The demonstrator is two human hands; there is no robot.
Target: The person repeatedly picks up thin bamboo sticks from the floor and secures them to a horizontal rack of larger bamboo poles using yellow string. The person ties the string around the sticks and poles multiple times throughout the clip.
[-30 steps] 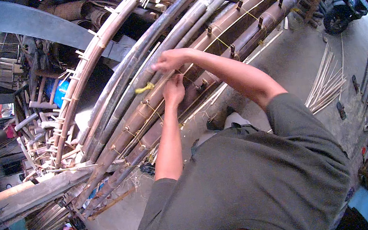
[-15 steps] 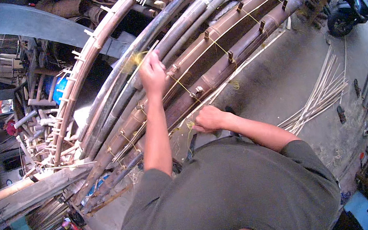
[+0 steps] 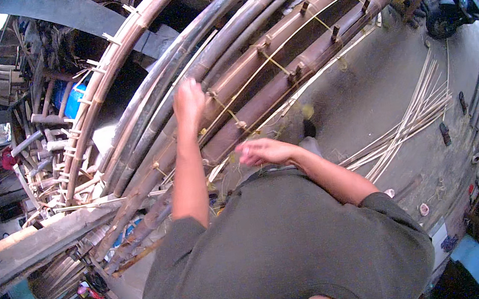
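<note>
My left hand (image 3: 189, 104) is raised over the far bamboo pole (image 3: 290, 32), its fingers curled closed and slightly blurred; what is in them, if anything, is hidden. Lower and to the right, my right hand (image 3: 267, 150) is beside the near bamboo pole (image 3: 272, 99), palm turned down, with fingers stretched out toward the left. Nothing shows in it. Thin yellow string (image 3: 228, 111) crosses between the two poles close to both hands. Short dark pegs (image 3: 335, 32) stick up along the poles, and more string runs across between them.
More long bamboo poles (image 3: 203, 63) curve behind, beside a pole rack with light crosswise sticks (image 3: 97, 87). Thin split-bamboo strips (image 3: 409, 116) lie on the floor to the right. A dark wheeled vehicle (image 3: 447, 16) stands far right. A wide beam (image 3: 26, 246) lies at left.
My left hand has come down and a little left; the blurred yellow bunch by it no longer shows. My right hand has uncurled and risen slightly. The view has shifted a little.
</note>
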